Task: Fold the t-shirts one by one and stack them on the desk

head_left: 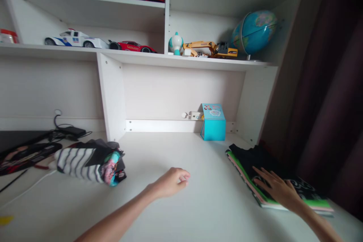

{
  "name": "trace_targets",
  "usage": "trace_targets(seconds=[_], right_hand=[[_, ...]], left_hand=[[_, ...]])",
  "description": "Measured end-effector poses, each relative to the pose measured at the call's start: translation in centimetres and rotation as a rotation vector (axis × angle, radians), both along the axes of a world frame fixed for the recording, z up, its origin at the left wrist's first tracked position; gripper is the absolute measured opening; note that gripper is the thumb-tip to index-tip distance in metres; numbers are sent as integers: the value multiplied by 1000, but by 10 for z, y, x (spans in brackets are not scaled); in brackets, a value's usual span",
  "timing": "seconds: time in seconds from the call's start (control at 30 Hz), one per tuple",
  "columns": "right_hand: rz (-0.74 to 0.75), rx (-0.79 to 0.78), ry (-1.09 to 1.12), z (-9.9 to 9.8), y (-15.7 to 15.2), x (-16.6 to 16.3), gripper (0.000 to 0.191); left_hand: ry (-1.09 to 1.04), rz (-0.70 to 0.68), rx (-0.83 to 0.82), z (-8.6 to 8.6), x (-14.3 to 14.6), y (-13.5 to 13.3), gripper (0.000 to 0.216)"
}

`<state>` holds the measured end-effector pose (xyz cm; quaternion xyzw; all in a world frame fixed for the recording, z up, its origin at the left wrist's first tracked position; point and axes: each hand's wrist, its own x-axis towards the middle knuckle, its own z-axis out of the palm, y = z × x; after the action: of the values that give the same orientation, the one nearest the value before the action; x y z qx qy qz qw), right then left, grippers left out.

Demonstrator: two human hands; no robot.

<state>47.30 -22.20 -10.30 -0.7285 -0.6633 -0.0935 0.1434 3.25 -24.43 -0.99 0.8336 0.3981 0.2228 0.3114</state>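
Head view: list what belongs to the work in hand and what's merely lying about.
Work in hand: black cloth with white print, atop a green-and-pink folded stack, under the right hand; perhaps the white, dark-striped cloth bundle.

Lying about: turquoise spiral-bound desk calendar; blue globe; yellow toy excavator.

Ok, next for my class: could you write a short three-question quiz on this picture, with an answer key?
1. Which hand is at the stack of folded clothes?
2. True or false: the left hand is gripping the striped bundle.
3. Which toy stands nearest the globe on its shelf?
A) the red sports car
B) the yellow excavator
C) the police car

Key
1. The right hand, its fingers spread.
2. False: the left hand is loosely curled with nothing visible in it, and the striped bundle lies apart from it.
3. B
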Motion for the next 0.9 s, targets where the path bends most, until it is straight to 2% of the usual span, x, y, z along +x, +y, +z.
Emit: trace_targets(seconds=[0.1,0.17,0.27,0.33,0.4,0.47,0.6,0.7,0.8,0.9], right_hand=[[22,-9,53,20,7,-16,50],[106,37,94,39,6,-50,43],[329,80,194,67,-3,-135,34],[469,9,300,82,-10,-203,31],[621,-70,418,93,-13,-270,27],[713,-114,462,99,-11,-331,22],[805,-187,538,100,7,-436,15],[772,-201,579,98,23,-495,19],[700,-200,606,99,32,-532,23],[704,-200,624,104,32,-547,23]], left_hand=[[32,78,144,8,-43,-21,27],[48,154,234,16,-71,-28,25],[74,357,423,29,-117,-26,25],[124,552,570,34,-149,-19,24],[209,735,670,33,-177,-12,23],[270,851,682,26,-197,-7,23],[268,892,562,9,-211,-6,25],[274,875,561,5,-209,-7,25],[250,891,583,6,-208,-8,24],[214,903,604,6,-210,-9,23]])
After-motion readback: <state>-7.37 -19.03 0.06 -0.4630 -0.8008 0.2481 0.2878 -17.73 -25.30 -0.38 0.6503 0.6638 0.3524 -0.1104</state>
